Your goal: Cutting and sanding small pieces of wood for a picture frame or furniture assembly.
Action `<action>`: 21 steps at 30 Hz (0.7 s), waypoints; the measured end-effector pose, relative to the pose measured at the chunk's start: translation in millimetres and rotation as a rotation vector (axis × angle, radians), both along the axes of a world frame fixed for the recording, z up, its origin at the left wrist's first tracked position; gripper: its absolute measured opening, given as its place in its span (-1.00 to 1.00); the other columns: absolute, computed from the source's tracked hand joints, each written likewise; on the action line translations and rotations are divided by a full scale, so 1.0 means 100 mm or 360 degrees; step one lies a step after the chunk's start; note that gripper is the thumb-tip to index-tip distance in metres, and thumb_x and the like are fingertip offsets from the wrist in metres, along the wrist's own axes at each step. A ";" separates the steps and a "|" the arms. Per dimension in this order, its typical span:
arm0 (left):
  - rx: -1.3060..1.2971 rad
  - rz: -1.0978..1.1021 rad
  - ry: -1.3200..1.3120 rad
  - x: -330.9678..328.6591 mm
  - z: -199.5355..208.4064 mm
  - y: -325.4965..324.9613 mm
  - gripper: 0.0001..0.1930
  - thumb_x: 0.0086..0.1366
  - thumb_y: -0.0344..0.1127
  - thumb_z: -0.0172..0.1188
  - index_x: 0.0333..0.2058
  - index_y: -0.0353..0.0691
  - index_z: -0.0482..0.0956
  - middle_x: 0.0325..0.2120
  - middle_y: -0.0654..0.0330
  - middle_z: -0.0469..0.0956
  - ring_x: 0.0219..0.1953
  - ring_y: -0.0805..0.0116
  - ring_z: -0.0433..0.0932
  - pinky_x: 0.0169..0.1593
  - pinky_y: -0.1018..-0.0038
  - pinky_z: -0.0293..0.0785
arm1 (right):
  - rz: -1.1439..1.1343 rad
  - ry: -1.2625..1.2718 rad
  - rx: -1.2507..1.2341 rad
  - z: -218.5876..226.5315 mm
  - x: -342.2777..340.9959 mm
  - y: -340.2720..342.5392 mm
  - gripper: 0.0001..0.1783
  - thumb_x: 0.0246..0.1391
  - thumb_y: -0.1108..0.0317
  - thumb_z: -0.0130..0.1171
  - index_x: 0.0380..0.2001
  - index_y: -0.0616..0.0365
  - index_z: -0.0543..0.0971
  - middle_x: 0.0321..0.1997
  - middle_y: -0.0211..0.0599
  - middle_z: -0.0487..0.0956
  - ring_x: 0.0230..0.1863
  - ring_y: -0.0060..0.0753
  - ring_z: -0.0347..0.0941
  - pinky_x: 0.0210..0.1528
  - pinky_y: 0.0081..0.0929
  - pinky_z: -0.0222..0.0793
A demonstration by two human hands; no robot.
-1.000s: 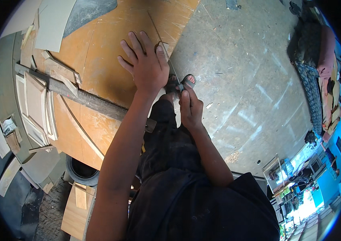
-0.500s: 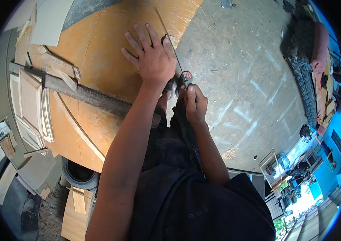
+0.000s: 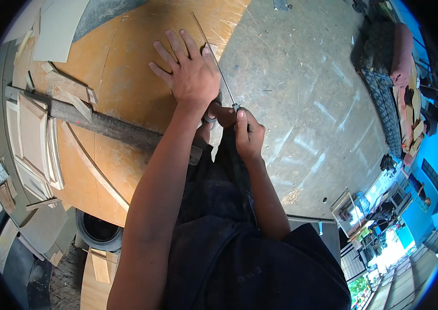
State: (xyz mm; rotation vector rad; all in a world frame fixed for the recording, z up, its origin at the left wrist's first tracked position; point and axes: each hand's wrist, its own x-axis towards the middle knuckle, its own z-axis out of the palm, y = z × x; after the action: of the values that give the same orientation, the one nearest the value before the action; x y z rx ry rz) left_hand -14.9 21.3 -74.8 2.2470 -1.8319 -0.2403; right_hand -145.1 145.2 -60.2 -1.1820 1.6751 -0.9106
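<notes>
Plywood sheet (image 3: 126, 98) under flat, open left hand (image 3: 190, 77). Right hand (image 3: 247, 137), closed round saw (image 3: 219, 72) handle at 5 o'clock of left. Blade thin, likely whippy; sheet stiff, best pinned beside the cut.

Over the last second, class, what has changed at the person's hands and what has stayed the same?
Little changed. The right hand slid slightly back toward the body, still gripping the thin saw blade. The left hand stays spread flat on the orange board; the dark bar has not moved.
</notes>
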 end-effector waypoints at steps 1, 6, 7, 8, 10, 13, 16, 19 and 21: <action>-0.0003 0.0007 0.0004 -0.02 0.00 0.00 -0.32 0.49 0.02 -0.32 0.43 -0.28 -0.04 0.45 -0.19 -0.16 0.45 -0.42 -0.28 0.33 -0.44 -0.34 | -0.0022 -0.0027 0.0005 0.02 0.00 0.00 -0.70 0.39 0.31 -0.01 -0.27 0.27 0.63 -0.51 -0.24 0.61 -0.39 -0.41 0.51 -0.28 -0.45 0.43; 0.0028 0.0000 -0.0006 0.06 -0.04 0.04 -0.32 0.49 0.01 -0.31 0.43 -0.29 -0.03 0.45 -0.19 -0.17 0.45 -0.43 -0.28 0.32 -0.45 -0.34 | -0.0027 -0.0105 0.0039 -0.01 0.16 -0.26 -0.71 0.39 0.30 0.01 -0.26 0.31 0.61 -0.58 -0.20 0.56 -0.55 -0.52 0.46 -0.40 -0.51 0.40; 0.0041 0.0007 -0.0013 0.10 -0.06 0.06 -0.32 0.49 0.01 -0.31 0.43 -0.29 -0.03 0.45 -0.19 -0.17 0.45 -0.43 -0.28 0.32 -0.45 -0.34 | -0.0018 -0.0081 0.0061 -0.05 0.19 -0.21 -0.71 0.38 0.30 0.02 -0.25 0.31 0.62 -0.57 -0.19 0.56 -0.54 -0.52 0.48 -0.39 -0.49 0.41; 0.0033 -0.0008 -0.0007 0.05 -0.01 0.04 -0.33 0.49 0.01 -0.31 0.43 -0.29 -0.04 0.46 -0.19 -0.18 0.45 -0.43 -0.29 0.33 -0.45 -0.34 | -0.0023 -0.0040 0.0057 -0.01 0.15 -0.19 -0.71 0.38 0.30 0.02 -0.24 0.31 0.62 -0.57 -0.19 0.57 -0.53 -0.52 0.49 -0.39 -0.48 0.42; 0.0015 -0.0030 0.0009 -0.04 0.09 -0.01 -0.33 0.49 0.00 -0.31 0.43 -0.28 -0.04 0.46 -0.18 -0.19 0.45 -0.43 -0.29 0.33 -0.45 -0.35 | -0.0032 -0.0006 0.0066 0.05 0.01 -0.10 -0.71 0.38 0.29 0.04 -0.22 0.30 0.63 -0.53 -0.16 0.61 -0.49 -0.51 0.53 -0.37 -0.47 0.44; 0.0024 -0.0030 0.0009 -0.01 0.03 -0.03 -0.33 0.49 0.01 -0.32 0.43 -0.27 -0.05 0.46 -0.18 -0.20 0.45 -0.43 -0.30 0.33 -0.44 -0.35 | -0.0080 0.0022 0.0106 0.02 0.04 -0.02 -0.71 0.37 0.27 0.05 -0.19 0.28 0.63 -0.47 -0.03 0.63 -0.42 -0.49 0.59 -0.30 -0.47 0.46; 0.0039 -0.0032 0.0010 -0.01 0.01 -0.01 -0.32 0.50 0.02 -0.34 0.43 -0.27 -0.07 0.46 -0.18 -0.20 0.45 -0.42 -0.31 0.33 -0.44 -0.35 | -0.0064 0.0008 0.0134 -0.06 0.08 -0.15 -0.71 0.37 0.27 0.04 -0.21 0.27 0.64 -0.47 -0.01 0.63 -0.42 -0.47 0.59 -0.30 -0.48 0.46; 0.0045 -0.0015 0.0017 0.01 0.01 0.00 -0.32 0.50 0.02 -0.34 0.43 -0.28 -0.07 0.46 -0.18 -0.20 0.45 -0.42 -0.31 0.33 -0.44 -0.35 | -0.0066 0.0003 0.0069 -0.03 0.12 -0.19 -0.72 0.37 0.28 0.04 -0.21 0.27 0.64 -0.46 -0.02 0.63 -0.45 -0.45 0.59 -0.32 -0.48 0.45; 0.0077 -0.0031 0.0020 0.03 0.02 0.01 -0.31 0.48 -0.01 -0.30 0.43 -0.31 -0.10 0.47 -0.18 -0.26 0.46 -0.40 -0.38 0.34 -0.44 -0.41 | -0.0063 0.0004 0.0134 -0.01 0.08 -0.08 -0.72 0.36 0.29 0.05 -0.21 0.28 0.64 -0.46 -0.02 0.64 -0.44 -0.43 0.60 -0.32 -0.48 0.46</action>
State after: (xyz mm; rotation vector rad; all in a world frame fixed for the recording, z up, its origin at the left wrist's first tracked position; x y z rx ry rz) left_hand -12.1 22.2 -72.8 2.2550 -1.8621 -0.3046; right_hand -137.4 137.5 -60.8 -1.0975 1.7276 -0.8544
